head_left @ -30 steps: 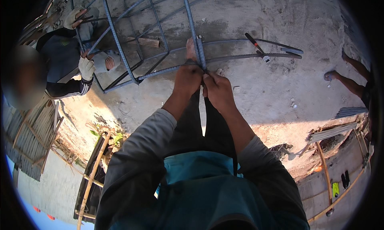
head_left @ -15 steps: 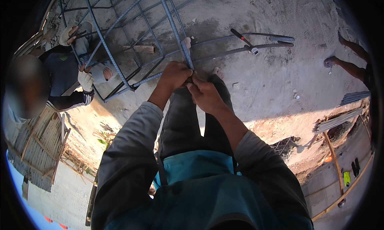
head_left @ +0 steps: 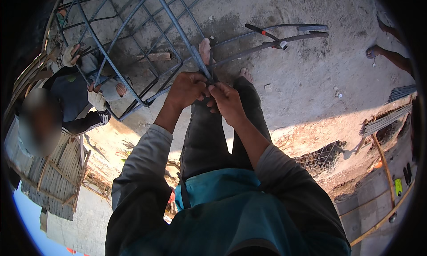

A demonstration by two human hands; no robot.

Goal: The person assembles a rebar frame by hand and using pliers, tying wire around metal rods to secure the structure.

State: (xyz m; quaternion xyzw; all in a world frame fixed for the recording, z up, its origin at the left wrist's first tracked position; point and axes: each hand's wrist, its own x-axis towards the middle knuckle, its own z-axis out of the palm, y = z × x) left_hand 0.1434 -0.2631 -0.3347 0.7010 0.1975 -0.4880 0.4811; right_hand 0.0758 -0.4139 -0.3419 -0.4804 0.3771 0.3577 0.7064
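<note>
Both my hands meet at the lower end of a thick steel rebar (head_left: 180, 31), part of a tied rebar cage (head_left: 104, 51). My left hand (head_left: 187, 90) is closed, its thumb and fingers pinched beside the bar end. On the other side, my right hand (head_left: 227, 101) is closed too, with fingertips almost touching the left ones. Whatever is pinched between them is too small and hidden to make out. A hand tool with a black and orange handle and a metal head (head_left: 283, 44) lies across two bars beyond my right hand.
At the left a co-worker with white gloves (head_left: 97, 99) grips the cage. Another person's leg (head_left: 391, 59) shows at the far right. A brick-like piece (head_left: 155, 57) lies under the cage. Bundled rods (head_left: 386, 119) and a pit with rebar mesh (head_left: 321, 157) are at the right.
The view has shifted a little, so the cage and the tool sit higher in the picture. My hands stay at the bar end, with the fingers slightly repositioned. The co-worker still holds the cage.
</note>
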